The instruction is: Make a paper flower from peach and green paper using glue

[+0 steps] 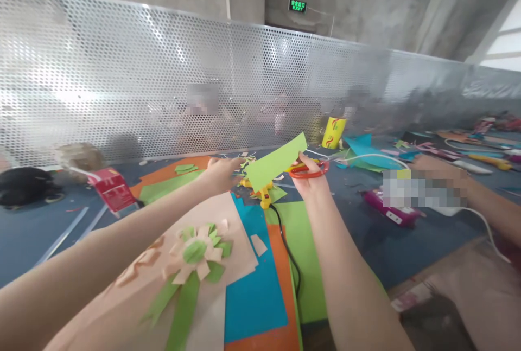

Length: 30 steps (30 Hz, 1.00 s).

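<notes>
My left hand is closed on the left end of a light green paper strip held up above the table. My right hand grips red-handled scissors right at the strip's right end; the blades are hidden behind the paper. Below the strip lies a yellow glue gun with a black cord running toward me. Nearer to me a paper flower with green and beige petals lies on a beige sheet.
Blue, orange and green paper sheets overlap on the blue table. A perforated metal screen runs along the far edge. A red box lies at left, a yellow glue bottle behind. Another person's arm reaches in at right.
</notes>
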### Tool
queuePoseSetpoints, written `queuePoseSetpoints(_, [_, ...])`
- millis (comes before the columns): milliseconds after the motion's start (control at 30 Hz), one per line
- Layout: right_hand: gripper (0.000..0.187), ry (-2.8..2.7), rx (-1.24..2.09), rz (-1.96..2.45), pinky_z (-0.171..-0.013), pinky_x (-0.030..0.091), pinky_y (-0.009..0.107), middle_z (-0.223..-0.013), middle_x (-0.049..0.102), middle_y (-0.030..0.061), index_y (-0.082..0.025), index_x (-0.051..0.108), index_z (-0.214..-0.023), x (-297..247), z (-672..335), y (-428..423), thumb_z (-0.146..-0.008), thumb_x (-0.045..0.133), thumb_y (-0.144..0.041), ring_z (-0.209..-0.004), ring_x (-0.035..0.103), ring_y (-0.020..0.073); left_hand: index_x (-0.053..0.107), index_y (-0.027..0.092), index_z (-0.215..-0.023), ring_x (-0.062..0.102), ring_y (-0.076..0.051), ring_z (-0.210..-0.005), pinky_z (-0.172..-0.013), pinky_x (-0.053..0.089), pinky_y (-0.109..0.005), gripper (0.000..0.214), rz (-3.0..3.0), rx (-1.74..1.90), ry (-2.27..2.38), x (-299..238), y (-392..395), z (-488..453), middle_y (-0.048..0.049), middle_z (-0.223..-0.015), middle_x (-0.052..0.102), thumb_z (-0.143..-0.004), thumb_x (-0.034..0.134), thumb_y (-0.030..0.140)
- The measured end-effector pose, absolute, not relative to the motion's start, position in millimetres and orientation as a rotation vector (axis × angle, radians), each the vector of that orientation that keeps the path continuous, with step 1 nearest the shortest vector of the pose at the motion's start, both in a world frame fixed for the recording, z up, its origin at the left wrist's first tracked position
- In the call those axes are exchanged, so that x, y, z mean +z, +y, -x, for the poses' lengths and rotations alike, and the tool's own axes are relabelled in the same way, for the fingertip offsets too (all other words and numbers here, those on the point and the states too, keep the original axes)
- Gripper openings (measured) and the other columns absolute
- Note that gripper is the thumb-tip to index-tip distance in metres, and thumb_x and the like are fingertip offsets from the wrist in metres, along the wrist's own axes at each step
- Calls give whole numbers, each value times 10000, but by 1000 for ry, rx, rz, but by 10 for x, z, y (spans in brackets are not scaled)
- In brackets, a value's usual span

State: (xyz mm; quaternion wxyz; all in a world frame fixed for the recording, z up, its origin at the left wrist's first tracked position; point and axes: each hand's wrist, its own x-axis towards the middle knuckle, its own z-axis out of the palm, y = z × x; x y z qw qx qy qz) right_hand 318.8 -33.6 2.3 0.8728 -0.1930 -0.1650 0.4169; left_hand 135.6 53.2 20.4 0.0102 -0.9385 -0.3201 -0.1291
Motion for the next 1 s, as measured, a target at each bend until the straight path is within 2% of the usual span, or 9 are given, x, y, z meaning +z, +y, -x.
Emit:
queuePoseSetpoints(67, [251, -365, 863, 404, -433, 423, 129, -459, 495, -76, -155, 448, -473, 28, -3163, -345, -617, 619, -40, -443, 473, 21, 473, 238, -1127, 564, -222, -888, -823, 357, -364, 449, 3071, -347, -921, 172, 90, -1189, -38, -988, 630, -734, 442, 452])
queuePoseSetpoints(133, [249, -382, 865, 394, -437, 428, 144, -475, 503, -77, -159, 448, -483, 25, -3150, -351, -606, 635, -51, -456, 485, 29, 373, 264, -1222, 572, -231, -858, -781, 376, -353, 596, 3168, -269, -1016, 99, -292, -1089, -28, -991, 633, -687, 471, 507])
queuePoseSetpoints(300, [270, -347, 877, 409, -442, 424, 139, -446, 493, -79, -155, 431, -470, -9, -3165, -344, -609, 644, -63, -442, 485, 26, 358, 194, -1245, 476, -283, -1035, -903, 219, -462, 573, 3049, -198, -907, -127, -670, -1083, -73, -851, 662, -730, 433, 432])
queuePoseSetpoints(433, [287, -340, 876, 421, -436, 421, 142, -424, 480, -85, -157, 418, -463, -34, -3157, -310, -613, 651, -82, -420, 472, 24, 301, 201, -1273, 517, -236, -979, -934, 144, -475, 495, 2990, -279, -816, -262, -658, -1124, -53, -770, 666, -792, 367, 296])
queuePoseSetpoints(600, [300, -352, 908, 434, -421, 419, 162, -421, 470, -88, -159, 408, -462, -36, -3110, -297, -601, 667, -101, -407, 466, 32, 311, 219, -1263, 576, -207, -827, -886, 276, -431, 519, 3113, -425, -937, -309, -674, -1168, -24, -750, 668, -758, 427, 243])
queuePoseSetpoints(667, [290, -364, 914, 426, -437, 427, 162, -434, 483, -87, -159, 416, -467, -24, -3102, -316, -598, 668, -102, -411, 468, 29, 423, 242, -1178, 595, -183, -738, -734, 408, -326, 458, 3294, -511, -1122, -248, -615, -1183, -2, -743, 668, -727, 479, 294])
queuePoseSetpoints(767, [277, -388, 915, 408, -467, 440, 159, -438, 483, -92, -161, 426, -473, -3, -3109, -351, -594, 667, -102, -419, 469, 25, 609, 190, -857, 598, -154, -604, -534, 432, -235, 234, 3443, -621, -1332, -73, -342, -1218, -13, -694, 661, -662, 551, 305])
queuePoseSetpoints(900, [239, -406, 931, 396, -479, 452, 156, -471, 510, -82, -164, 459, -499, 5, -3145, -360, -570, 669, -76, -442, 490, 32, 621, 167, -738, 589, -164, -669, -586, 429, -235, 163, 3120, -1036, -1275, 235, 308, -1365, -22, -693, 649, -593, 614, 241])
queuePoseSetpoints(1000, [218, -415, 921, 396, -499, 470, 157, -504, 528, -73, -168, 480, -526, -10, -3164, -341, -556, 669, -63, -489, 526, 46, 607, 172, -769, 571, -167, -741, -661, 415, -256, 200, 2867, -1178, -1312, 419, 784, -1573, -38, -793, 647, -651, 581, 332])
